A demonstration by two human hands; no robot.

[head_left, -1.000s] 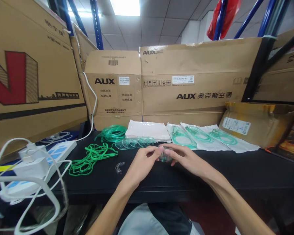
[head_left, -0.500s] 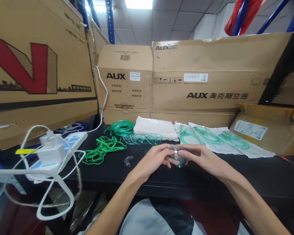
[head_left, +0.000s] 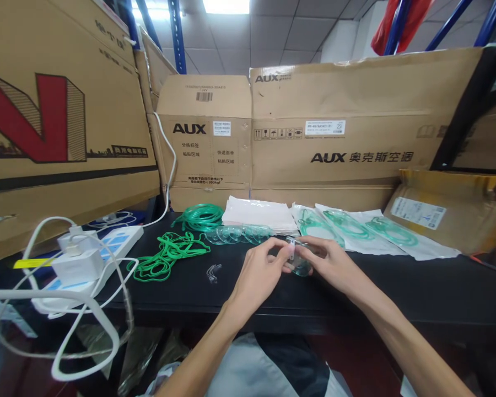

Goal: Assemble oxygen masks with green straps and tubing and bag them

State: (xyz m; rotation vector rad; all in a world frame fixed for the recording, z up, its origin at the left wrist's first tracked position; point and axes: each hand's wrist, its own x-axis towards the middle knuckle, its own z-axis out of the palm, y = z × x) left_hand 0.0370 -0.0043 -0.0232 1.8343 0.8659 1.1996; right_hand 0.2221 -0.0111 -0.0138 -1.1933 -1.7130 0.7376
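Forearms angled inward; left hand, right hand nearly meeting; fingers bent, pinching

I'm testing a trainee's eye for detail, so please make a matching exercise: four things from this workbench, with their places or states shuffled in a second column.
Things:
1. Single clear piece
2. Green cord
3. Power strip
4. Stack of white packets

Places or states:
A. Lying tangled on the black tabletop
B. Held by the left hand and right hand
C. Behind the row of clear pieces
D. Has white plugs in it

Pairs: 1-B, 2-A, 3-D, 4-C
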